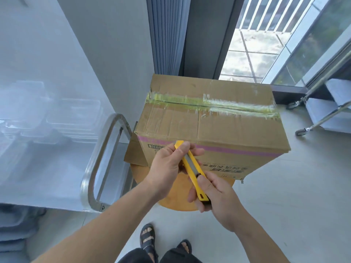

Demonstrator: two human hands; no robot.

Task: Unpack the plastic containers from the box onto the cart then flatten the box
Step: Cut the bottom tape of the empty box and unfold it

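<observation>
Head view, looking down: the cardboard box [218,120] sits on a round wooden stool [176,198] in the middle of the scene, just right of the cart [47,177]. Its top flaps are closed. A strip of glossy, yellowish tape [209,104] runs left to right along the centre seam, with a dark line down the middle of it. A pink band and printed characters, upside down from here, cross the near face, and a loose flap [135,154] hangs at the box's near-left bottom corner. In front of that near face both hands hold a yellow utility knife [191,164] slantwise. The left hand [167,168] has its fingers curled round the far end with the thumb laid on top. The right hand [218,194] grips the near end, thumb beside the black slider. Whether a blade is out cannot be told. On the cart's steel top, at the left, lie stacks of clear plastic containers [72,114], blurred by glare. The cart's looped metal handle [102,158] stands between them and the box. Below the hands are dark trouser legs and feet in black sandals [147,238] on a pale floor. At the far right stands a second wheeled cart [322,111]. Beyond the box hang grey curtains [167,35], with a glass door and a tiled balcony [252,54] to their right.
</observation>
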